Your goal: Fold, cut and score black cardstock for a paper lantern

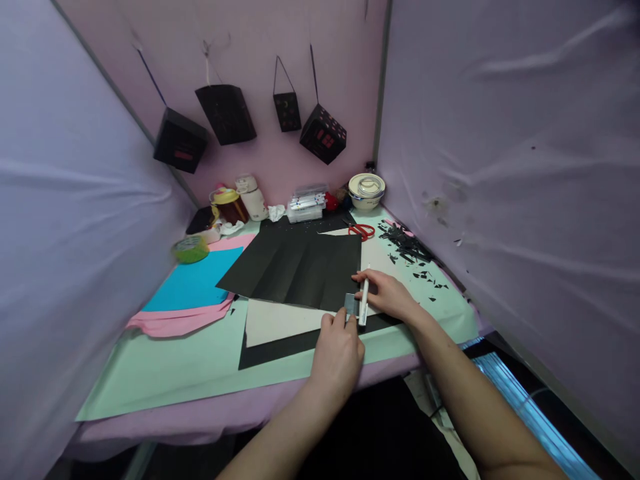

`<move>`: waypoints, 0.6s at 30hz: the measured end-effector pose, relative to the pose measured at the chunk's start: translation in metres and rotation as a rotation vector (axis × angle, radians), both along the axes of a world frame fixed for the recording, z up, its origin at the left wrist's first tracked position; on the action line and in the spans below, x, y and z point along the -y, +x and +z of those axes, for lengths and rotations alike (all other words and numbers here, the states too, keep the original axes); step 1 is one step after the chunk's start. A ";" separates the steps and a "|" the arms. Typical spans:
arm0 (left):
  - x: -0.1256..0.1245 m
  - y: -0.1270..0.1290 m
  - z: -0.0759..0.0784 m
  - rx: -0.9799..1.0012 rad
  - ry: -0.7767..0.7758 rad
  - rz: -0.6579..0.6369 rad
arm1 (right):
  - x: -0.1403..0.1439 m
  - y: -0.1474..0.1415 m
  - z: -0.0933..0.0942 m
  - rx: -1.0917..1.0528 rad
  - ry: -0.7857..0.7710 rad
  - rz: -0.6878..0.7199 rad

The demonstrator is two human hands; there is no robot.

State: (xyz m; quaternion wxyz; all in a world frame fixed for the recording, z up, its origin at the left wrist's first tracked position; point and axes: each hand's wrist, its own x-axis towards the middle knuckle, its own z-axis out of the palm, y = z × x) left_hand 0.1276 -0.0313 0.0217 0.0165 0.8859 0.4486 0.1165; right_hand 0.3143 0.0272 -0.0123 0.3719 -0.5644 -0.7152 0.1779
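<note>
A creased black paper sheet [295, 270] lies across the mint-green table cover [165, 367]. At its near right corner my left hand [336, 353] presses on a small grey ruler-like piece [351, 304]. My right hand [387, 293] holds a white pen [363, 301] upright beside that piece, its tip at the sheet's edge. Under the black sheet lie a white sheet [277, 321] and another black one [280, 347].
Blue paper [193, 283] on pink paper [177, 321] lies at the left, with a green tape roll [191, 249]. Red scissors [361, 230], black paper scraps [407, 248], a lidded bowl [367, 189], a plastic box [306, 205] and bottles sit at the back. Black paper lanterns [225, 113] hang above.
</note>
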 end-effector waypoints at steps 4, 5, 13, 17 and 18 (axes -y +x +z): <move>0.000 -0.001 -0.003 0.017 -0.014 -0.008 | 0.000 0.000 0.000 0.021 0.000 -0.006; 0.000 -0.001 -0.004 0.034 -0.022 0.001 | 0.000 0.000 0.000 0.024 -0.002 -0.009; 0.000 -0.005 -0.007 0.214 -0.178 0.081 | 0.001 -0.001 0.001 0.032 -0.005 -0.029; 0.000 -0.005 -0.005 0.228 -0.221 0.106 | 0.000 0.000 0.000 0.025 -0.003 -0.023; 0.000 -0.004 -0.005 0.227 -0.229 0.109 | 0.000 0.001 0.000 0.022 -0.004 -0.019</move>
